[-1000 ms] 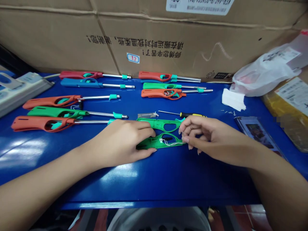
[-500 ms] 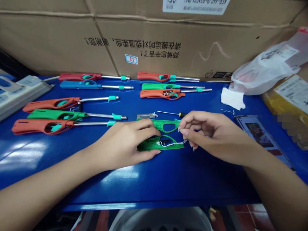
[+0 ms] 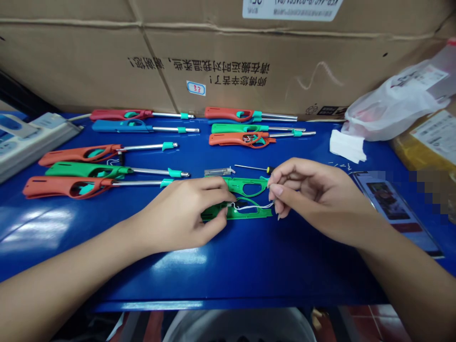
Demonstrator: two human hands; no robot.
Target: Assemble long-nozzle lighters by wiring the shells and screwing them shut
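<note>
Two green lighter shell halves lie on the blue table point(image 3: 249, 256). My left hand point(image 3: 185, 213) is closed on the nearer green shell half point(image 3: 249, 212), its fingers pressing the left end. From that half runs a white wire point(image 3: 254, 206), and my right hand point(image 3: 306, 194) pinches its right end just off the shell. The second green shell half point(image 3: 249, 185) lies right behind, empty. A small metal gas tube point(image 3: 218, 171) and a thin screwdriver with a yellow-black handle point(image 3: 254, 167) rest just beyond it.
Several assembled long lighters, red, green and blue, lie in rows at left point(image 3: 81, 169) and at the back centre point(image 3: 249, 127). A large cardboard box point(image 3: 228, 57) walls off the back. A phone point(image 3: 395, 209), white tissue point(image 3: 347, 146), a plastic bag point(image 3: 395, 102) and tiny screws point(image 3: 340, 165) sit right; a power strip point(image 3: 24, 140) sits left.
My right hand has drawn the white wire out to the right of the shell and lifted slightly. My left hand's fingers have curled tighter on the shell's left end.
</note>
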